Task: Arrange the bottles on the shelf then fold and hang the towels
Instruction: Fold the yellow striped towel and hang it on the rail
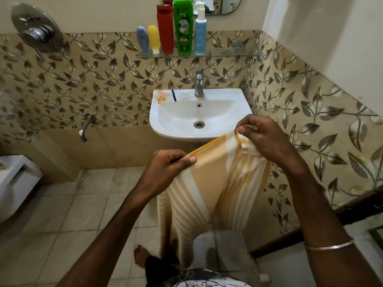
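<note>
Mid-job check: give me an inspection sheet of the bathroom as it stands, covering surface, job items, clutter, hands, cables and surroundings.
Surface: glass shelf on the wall above the sink; its right part is bare.
Job's things: five bottles upright in a row at the shelf's left: grey-blue bottle, yellow bottle, red bottle, green bottle, white-and-blue pump bottle. Yellow-and-white striped towel held up, hanging unfolded.
Clutter: small sachets and a dark stick-like item on the sink rim.
Hands: left hand and right hand each pinch the towel's top edge.
Cables: nothing seen.
Surroundings: tap, mirror, leaf-patterned wall tiles, tiled floor.
</note>
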`<state>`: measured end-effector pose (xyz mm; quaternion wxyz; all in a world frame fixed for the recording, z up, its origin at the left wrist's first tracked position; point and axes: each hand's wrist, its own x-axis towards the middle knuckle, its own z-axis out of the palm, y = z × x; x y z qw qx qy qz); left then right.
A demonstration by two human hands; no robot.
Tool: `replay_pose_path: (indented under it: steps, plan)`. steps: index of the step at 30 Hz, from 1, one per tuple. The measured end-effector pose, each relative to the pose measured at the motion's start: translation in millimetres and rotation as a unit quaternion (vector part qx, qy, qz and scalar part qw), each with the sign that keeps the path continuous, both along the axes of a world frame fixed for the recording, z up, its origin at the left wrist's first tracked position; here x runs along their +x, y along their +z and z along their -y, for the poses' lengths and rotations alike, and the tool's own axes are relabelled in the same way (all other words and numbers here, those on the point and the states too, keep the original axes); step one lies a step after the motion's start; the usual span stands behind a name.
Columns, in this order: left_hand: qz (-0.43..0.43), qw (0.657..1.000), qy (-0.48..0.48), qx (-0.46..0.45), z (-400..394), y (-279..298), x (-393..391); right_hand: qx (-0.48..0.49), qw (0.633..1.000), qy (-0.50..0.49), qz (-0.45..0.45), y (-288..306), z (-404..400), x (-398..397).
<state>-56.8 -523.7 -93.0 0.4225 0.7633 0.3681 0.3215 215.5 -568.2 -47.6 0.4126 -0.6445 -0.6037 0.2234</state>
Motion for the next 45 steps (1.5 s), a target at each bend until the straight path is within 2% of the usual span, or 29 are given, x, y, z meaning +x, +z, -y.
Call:
replay_pose_path:
  steps: [3,7,15,21,25,31,36,40,42,45]
  plan:
    - [0.012,1.0,0.0,0.009,-0.6,4.0,3.8,-0.019,0.996,0.089,0.02,4.0,7.1,-8.8]
    - [0.004,0.998,-0.037,0.042,0.2,13.4,13.1,-0.077,0.962,0.26,0.01,0.4,9.0,-38.9]
    - [0.015,0.996,-0.087,-0.007,3.5,15.0,2.5,-0.074,0.94,0.321,-0.084,-9.5,3.4,-47.5]
    - [0.047,0.996,-0.058,-0.052,8.8,0.7,-1.7,-0.009,0.951,0.277,-0.135,-3.9,4.7,-43.5]
    - [0.053,0.994,-0.068,-0.07,9.9,-11.1,0.0,0.045,0.967,0.199,-0.155,7.1,5.0,-21.2]
    - [0.07,0.994,-0.038,-0.08,-0.1,-22.7,-0.7,0.076,0.989,0.067,-0.111,2.2,1.9,19.4]
    - [0.063,0.997,0.009,-0.034,-0.6,-13.3,14.5,0.014,0.99,0.121,-0.072,0.3,11.1,18.3]
    - [0.034,0.999,-0.033,0.008,-2.2,-5.7,24.2,-0.036,0.974,0.217,-0.047,-4.2,11.1,-8.7]
    - [0.02,0.998,-0.057,0.033,-1.4,-1.6,28.5,-0.085,0.959,0.264,-0.063,-13.4,6.9,-22.8]
    - [0.031,0.998,-0.058,0.023,-1.9,3.2,25.4,-0.098,0.95,0.281,-0.097,-24.4,3.0,-29.5]
